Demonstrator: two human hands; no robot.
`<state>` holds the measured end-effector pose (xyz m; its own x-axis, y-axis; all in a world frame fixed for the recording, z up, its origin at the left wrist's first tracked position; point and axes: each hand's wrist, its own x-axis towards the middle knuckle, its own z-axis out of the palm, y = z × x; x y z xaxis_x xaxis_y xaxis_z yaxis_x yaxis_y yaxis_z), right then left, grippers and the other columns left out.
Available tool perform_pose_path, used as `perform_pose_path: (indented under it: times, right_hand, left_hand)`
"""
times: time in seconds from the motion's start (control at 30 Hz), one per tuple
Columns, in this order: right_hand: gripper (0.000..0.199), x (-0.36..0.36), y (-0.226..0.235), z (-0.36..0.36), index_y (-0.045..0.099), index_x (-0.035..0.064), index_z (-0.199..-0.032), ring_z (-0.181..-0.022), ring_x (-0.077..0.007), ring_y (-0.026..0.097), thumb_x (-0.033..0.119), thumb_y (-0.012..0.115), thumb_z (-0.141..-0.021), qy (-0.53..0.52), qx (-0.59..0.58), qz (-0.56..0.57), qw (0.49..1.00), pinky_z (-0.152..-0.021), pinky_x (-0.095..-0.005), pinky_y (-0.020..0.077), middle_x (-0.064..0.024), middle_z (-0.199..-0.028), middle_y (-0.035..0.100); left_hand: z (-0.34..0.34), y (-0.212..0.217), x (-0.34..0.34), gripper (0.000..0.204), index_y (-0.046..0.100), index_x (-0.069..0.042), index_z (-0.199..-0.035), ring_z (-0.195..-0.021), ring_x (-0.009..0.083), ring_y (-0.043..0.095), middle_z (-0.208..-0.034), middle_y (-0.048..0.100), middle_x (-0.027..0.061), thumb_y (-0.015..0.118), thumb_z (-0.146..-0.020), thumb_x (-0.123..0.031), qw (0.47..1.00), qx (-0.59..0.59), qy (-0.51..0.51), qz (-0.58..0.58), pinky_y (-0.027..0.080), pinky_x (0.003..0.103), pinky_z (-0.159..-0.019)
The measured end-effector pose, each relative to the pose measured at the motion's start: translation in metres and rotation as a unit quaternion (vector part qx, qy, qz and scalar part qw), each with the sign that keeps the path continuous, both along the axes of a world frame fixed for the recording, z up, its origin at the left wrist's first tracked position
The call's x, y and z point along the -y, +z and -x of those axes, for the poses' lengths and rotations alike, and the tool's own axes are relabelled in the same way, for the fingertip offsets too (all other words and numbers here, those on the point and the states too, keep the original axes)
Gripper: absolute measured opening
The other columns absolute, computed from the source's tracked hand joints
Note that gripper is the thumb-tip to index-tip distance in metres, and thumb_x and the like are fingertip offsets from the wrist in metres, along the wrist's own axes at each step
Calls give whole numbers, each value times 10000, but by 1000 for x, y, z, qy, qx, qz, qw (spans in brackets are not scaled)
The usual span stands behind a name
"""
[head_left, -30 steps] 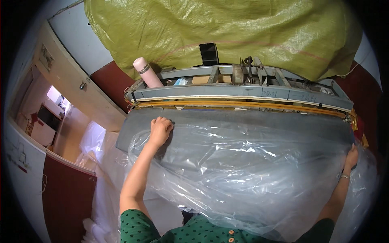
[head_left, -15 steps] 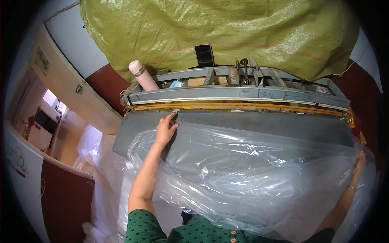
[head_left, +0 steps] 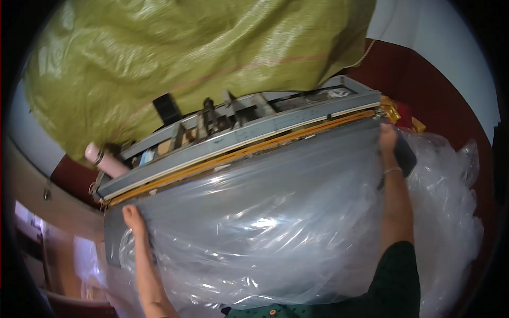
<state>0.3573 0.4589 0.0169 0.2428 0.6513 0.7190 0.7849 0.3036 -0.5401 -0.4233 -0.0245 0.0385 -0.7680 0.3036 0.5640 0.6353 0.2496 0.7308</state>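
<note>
A clear plastic film [head_left: 265,222] lies spread over the grey work surface [head_left: 112,238] of a long sealing machine. My left hand [head_left: 132,218] is closed on the film near the left end of the surface, close to the machine's front strip. At the right end my right hand [head_left: 388,139] is closed too, slightly blurred, with the film's edge in its grip. Between both hands the film stretches along the orange-edged bar [head_left: 254,155]. Loose folds of it hang toward my body and past the right end.
Behind the bar runs a grey metal frame [head_left: 238,136]. A pink flask [head_left: 106,160] leans at its left, and a black phone [head_left: 167,108] stands against a large yellow-green woven sack [head_left: 212,53]. More crumpled film [head_left: 445,185] is at the right; a doorway lies at the left.
My left hand has gone to the left end and closed on the film. My right hand has moved up to the bar's right end, drawing the film across. The view has tilted.
</note>
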Motion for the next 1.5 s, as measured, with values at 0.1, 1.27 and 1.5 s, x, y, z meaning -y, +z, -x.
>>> perform_pose_path:
  times: [0.1, 1.27, 1.5]
  right_hand:
    - [262, -3, 13, 46, 557, 8, -809, -645, -234, 522, 259, 533, -880, 63, -80, -11, 995, -647, -350, 438, -131, -697, 571]
    - [140, 181, 170, 332, 551, 31, -949, -868, -254, 548, 117, 572, -840, 470, 0, 1, 883, -763, -328, 429, -115, -928, 569]
    - [123, 263, 120, 389, 598, 16, -818, -577, -187, 548, 127, 642, -788, 637, 92, 210, 736, -567, -281, 442, -68, -645, 581]
  left_hand:
    - [33, -12, 3, 123, 486, -43, -785, -679, 90, 386, -713, 432, -11, 493, -872, -130, 997, 55, -5, -46, 361, 228, -637]
    - [-55, 102, 69, 58, 463, -67, -894, -608, 48, 414, -694, 456, -22, 493, -869, -25, 954, 129, -215, -163, 365, 193, -559]
    - [-46, 98, 136, 99, 495, -39, -970, -776, 104, 516, -808, 547, 17, 502, -872, -51, 979, 84, -96, -161, 416, 230, -714]
